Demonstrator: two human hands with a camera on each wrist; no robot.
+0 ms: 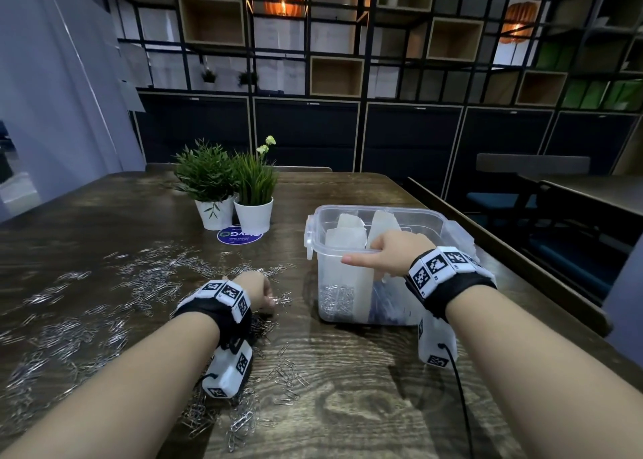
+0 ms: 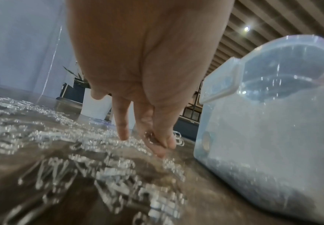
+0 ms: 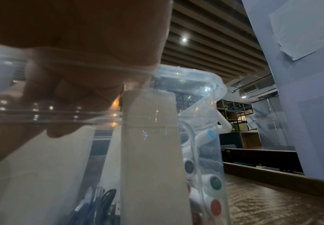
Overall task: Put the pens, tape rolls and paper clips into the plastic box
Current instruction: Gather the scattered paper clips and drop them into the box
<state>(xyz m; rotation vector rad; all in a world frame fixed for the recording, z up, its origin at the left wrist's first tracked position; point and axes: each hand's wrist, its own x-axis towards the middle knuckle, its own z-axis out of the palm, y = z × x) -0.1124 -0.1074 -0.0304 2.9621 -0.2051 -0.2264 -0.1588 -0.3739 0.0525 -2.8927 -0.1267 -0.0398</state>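
While the wooden table (image 1: pixel 348 371) fills most of the head view, the clear plastic box (image 1: pixel 410 305) stands on its right half, lid off, with pale dividers (image 1: pixel 344 239) upright inside. At its near-left corner lies a heap of paper clips in the box (image 1: pixel 335 302); in the right wrist view, pens (image 3: pixel 97 202) sit at the bottom. The right hand (image 1: pixel 389 253) grips the box's near rim – fingers curled over the edge, thumb stretched out along the outside. 2 potted plants (image 1: pixel 229 187) in white pots stand behind, on the left. The left hand (image 1: pixel 259 290) is down on the table just left of the box, thumb and fingertips (image 2: pixel 160 150) pinching paper clips (image 1: pixel 87 319), which lie scattered widely over the table's left half.
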